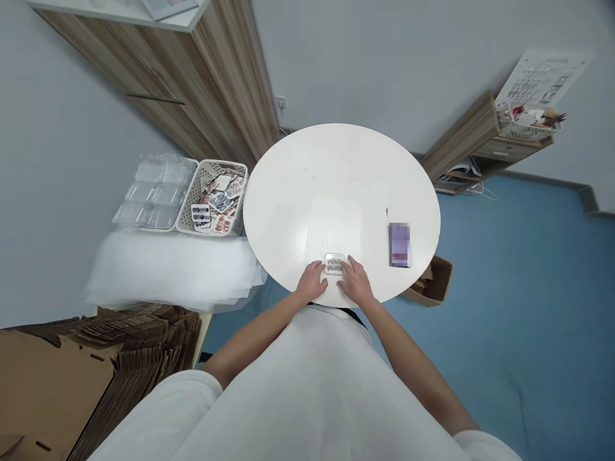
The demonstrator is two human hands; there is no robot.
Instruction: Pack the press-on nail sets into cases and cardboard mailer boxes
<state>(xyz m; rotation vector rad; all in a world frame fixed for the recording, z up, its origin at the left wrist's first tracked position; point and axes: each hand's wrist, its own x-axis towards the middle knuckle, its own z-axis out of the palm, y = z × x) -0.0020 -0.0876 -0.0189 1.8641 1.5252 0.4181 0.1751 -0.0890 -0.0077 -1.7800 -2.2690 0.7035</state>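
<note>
Near the table edge point(391, 288), hands point(311, 282) flank a clear case point(334, 264).

A wood-grained cabinet point(158, 73) is seen at the upper left of the frame; a wall socket point(280, 102) is mounted at upper centre. At the upper right, a shelf unit point(459, 137) is topped by a filled white basket point(521, 131), with a printed board point(542, 75) set behind. Right of centre, a pixelated purple object point(400, 243) is laid flat. Flattened cardboard point(52, 390) is stacked lower left.
</note>
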